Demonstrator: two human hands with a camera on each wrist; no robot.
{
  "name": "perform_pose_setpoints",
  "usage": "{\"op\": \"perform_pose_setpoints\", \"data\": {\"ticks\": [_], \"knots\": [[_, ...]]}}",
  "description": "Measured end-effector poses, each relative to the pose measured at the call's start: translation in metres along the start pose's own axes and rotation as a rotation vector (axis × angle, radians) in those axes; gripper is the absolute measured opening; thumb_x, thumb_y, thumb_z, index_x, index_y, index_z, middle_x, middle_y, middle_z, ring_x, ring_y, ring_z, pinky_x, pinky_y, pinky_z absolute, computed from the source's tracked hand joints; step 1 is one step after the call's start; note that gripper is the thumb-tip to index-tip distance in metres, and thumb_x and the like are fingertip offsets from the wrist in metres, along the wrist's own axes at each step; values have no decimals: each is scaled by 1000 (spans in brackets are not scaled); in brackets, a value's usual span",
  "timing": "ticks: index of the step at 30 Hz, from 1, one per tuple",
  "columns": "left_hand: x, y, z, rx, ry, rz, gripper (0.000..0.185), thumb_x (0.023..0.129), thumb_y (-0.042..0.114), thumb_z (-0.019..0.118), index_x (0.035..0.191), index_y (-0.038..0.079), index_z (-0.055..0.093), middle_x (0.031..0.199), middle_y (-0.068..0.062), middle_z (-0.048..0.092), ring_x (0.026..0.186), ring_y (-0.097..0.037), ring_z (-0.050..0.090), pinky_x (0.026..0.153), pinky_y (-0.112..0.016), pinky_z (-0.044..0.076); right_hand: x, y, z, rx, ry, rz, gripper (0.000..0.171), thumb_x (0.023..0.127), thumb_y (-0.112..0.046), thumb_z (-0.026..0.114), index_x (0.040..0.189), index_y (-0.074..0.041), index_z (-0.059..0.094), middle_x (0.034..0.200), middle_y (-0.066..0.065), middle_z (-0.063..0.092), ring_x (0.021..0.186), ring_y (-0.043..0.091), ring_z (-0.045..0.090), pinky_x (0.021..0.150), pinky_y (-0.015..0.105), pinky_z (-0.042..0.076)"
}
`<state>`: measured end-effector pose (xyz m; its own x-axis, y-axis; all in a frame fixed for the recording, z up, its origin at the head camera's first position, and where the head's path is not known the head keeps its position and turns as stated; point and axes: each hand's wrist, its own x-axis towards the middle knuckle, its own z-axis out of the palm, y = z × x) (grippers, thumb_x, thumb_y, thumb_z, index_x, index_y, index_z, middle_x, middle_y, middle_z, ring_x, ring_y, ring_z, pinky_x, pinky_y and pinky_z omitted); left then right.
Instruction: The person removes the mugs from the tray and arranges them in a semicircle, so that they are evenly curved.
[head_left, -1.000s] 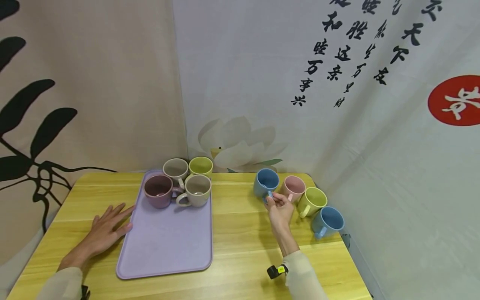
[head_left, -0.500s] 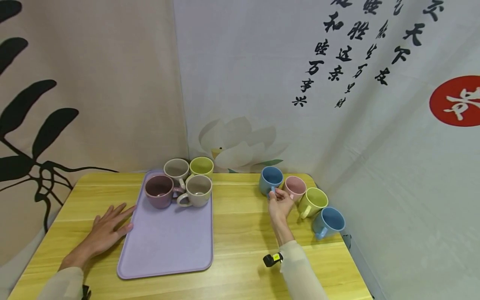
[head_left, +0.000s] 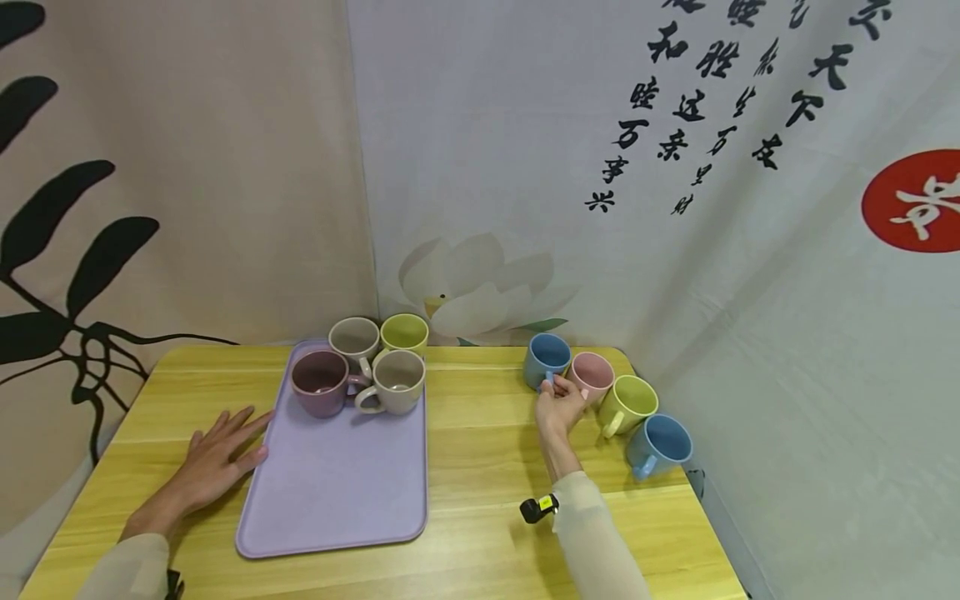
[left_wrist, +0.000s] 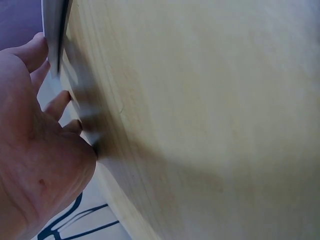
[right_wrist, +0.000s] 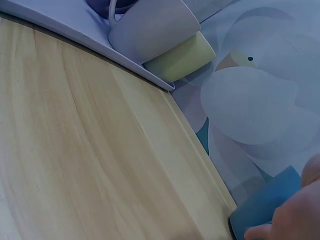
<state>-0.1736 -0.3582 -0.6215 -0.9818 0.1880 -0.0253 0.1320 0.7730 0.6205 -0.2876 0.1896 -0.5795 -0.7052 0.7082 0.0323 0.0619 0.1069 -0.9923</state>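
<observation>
Right hand (head_left: 558, 406) pinching the handle of the far blue mug (head_left: 545, 359), fingers curled around it. Mug located at the far right of the wooden table (head_left: 480, 467), first in a row with a pink mug (head_left: 591, 374) just beside it, then a green mug (head_left: 628, 402) and a near blue mug (head_left: 660, 443). Left hand (head_left: 213, 460) released and flat, fingers straight, resting on the table with fingertips touching the left edge of the purple tray (head_left: 337, 492).

Likely faults:
- Grip limited to the handle; possible tilt or swing of the far blue mug on lifting, with loss of hold.
- Very little clearance to the pink mug; possible knock against it on any sideways movement.
- Four mugs already crowded at the far end of the tray; possible collision when setting anything close to them.
- Near blue mug close to the right table edge; possible fall if the row gets pushed.

Limits of view:
- Exact finger contact on the handle hidden behind the hand in the head view.
- Right wrist view showing only a corner of the far blue mug (right_wrist: 265, 205) and a blurred fingertip.
- Left wrist view dominated by palm (left_wrist: 35, 165) and table surface; tray edge blurred.
- Mug contents impossible to judge.
</observation>
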Motion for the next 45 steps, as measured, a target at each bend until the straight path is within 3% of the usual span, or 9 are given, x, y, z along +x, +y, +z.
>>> {"op": "perform_pose_setpoints", "data": {"ticks": [7,9,13,16,20,28,35,45], "knots": [[0,1,0,5,-4,-6,67,118,41,57,176,13,39,180,-43,21,164,-76,7,122,-97,-4,3,7,5,3,42,10,14,102,5,74,115,3,78,103,12,74,93,12,65,79,11,52],[0,0,0,7,-3,-4,67,118,41,57,176,13,39,180,-43,21,164,-76,7,122,-97,-4,4,8,7,3,55,2,15,102,6,73,116,4,78,101,12,73,93,13,65,87,20,56],[0,-1,1,6,3,5,66,118,41,57,176,14,39,180,-43,21,164,-77,7,122,-97,-4,5,11,12,1,90,-25,17,101,8,71,115,5,79,98,14,73,91,15,66,114,39,59],[0,-2,1,5,7,9,66,118,40,57,176,14,39,180,-43,21,164,-77,7,122,-97,-4,5,11,15,8,113,-37,18,101,10,70,117,7,78,98,16,72,93,18,66,120,46,57],[1,-2,2,6,1,5,66,118,40,57,176,14,39,180,-42,21,164,-77,7,122,-97,-4,4,11,18,33,127,-40,20,102,12,67,120,9,75,99,15,68,96,22,65,110,45,57],[1,-3,2,11,9,11,66,118,39,58,175,13,40,180,-42,23,163,-77,9,121,-98,-2,4,11,23,30,144,-59,20,103,13,63,119,8,73,96,13,65,99,27,64,117,47,52],[0,-1,2,11,25,30,65,117,38,58,175,12,41,179,-42,24,162,-78,11,120,-99,-1,2,9,23,5,100,-37,20,109,7,60,127,3,70,107,15,66,108,32,66,100,41,53],[0,-1,2,11,25,30,65,118,38,58,175,12,40,180,-42,23,163,-77,9,121,-98,-3,0,7,21,-18,80,-16,21,112,3,60,130,2,69,117,21,68,115,35,67,103,44,54]]}}
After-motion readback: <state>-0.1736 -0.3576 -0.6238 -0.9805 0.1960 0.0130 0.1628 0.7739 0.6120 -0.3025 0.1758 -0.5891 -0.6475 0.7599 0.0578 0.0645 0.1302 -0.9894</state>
